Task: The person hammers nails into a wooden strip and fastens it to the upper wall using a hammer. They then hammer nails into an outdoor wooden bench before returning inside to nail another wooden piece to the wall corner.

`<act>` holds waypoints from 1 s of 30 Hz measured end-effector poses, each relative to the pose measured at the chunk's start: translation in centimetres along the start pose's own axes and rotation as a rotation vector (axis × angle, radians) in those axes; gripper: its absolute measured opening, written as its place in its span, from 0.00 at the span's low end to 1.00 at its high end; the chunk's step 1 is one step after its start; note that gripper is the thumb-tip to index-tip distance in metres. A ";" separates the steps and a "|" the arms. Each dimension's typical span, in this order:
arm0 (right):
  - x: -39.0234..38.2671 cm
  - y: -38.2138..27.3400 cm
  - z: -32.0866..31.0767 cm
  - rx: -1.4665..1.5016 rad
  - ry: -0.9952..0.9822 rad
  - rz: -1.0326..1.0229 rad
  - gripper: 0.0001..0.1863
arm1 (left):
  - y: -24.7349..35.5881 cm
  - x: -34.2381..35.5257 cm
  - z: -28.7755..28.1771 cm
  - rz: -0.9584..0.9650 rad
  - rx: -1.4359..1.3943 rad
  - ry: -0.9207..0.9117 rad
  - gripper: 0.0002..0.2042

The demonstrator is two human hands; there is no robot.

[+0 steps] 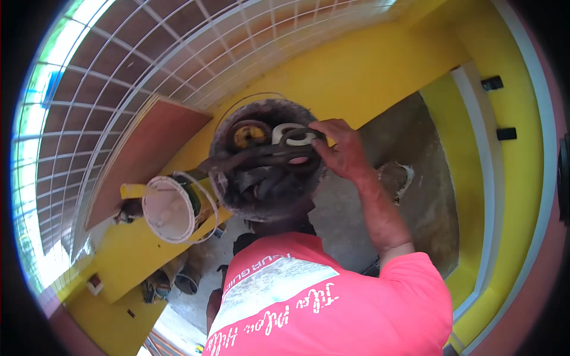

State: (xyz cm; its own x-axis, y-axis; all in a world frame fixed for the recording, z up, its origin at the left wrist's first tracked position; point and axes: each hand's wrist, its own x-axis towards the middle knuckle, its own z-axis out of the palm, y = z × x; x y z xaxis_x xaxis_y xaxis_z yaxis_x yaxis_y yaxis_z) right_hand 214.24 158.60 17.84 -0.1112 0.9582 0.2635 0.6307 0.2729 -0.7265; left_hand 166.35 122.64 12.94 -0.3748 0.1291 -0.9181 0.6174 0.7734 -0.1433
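Observation:
My right hand [339, 148] is closed at the right rim of a dark, dirt-caked bucket [221, 193]. Thumb and fingers grip the looped end of a long dark metal tool [243, 159], which looks like large snips. It lies across the bucket's mouth, its narrow end reaching the left rim. Inside the bucket are a round yellow-and-black piece [249, 136], a white ring-shaped piece [284, 130] and dark items too shadowed to name. A thin wire handle rises at the bucket's far side. My left hand cannot be made out; my pink shirt fills the lower middle.
Left of the dark bucket stands a white-rimmed bucket [168, 210] with a white handle, a yellow tube [132, 191] beside it. A reddish board [145, 151] leans near white wire mesh [113, 77]. Yellow walls surround a grey floor [409, 172]. Dark containers [187, 280] stand lower left.

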 end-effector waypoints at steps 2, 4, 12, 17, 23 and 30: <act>0.0 0.1 -0.2 0.076 -0.036 0.056 0.17 | 0.4 0.4 -0.3 0.005 0.002 0.001 0.18; 0.5 0.2 -0.2 -0.014 0.044 -0.005 0.20 | 0.6 0.8 -0.6 0.021 0.008 0.003 0.18; 10.1 0.2 4.9 -0.205 -0.161 -0.172 0.24 | 0.5 0.5 -0.2 0.067 0.008 0.006 0.19; 14.0 -3.6 7.7 -0.153 -0.427 -0.074 0.20 | 1.2 1.2 0.6 0.076 -0.038 -0.002 0.19; 15.0 -6.1 6.6 -0.177 -0.480 -0.031 0.17 | -0.6 1.0 3.4 0.053 -0.084 -0.039 0.19; 9.6 -12.2 0.9 -0.258 -0.583 -0.247 0.17 | -3.6 2.6 6.1 0.078 -0.096 -0.073 0.20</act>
State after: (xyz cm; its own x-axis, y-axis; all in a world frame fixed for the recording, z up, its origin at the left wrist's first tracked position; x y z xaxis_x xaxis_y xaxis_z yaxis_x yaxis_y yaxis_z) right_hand 204.81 164.56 28.68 -0.6253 0.7796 -0.0350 0.6884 0.5299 -0.4953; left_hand 167.38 116.37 8.80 -0.2752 0.1483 -0.9499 0.5725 0.8190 -0.0380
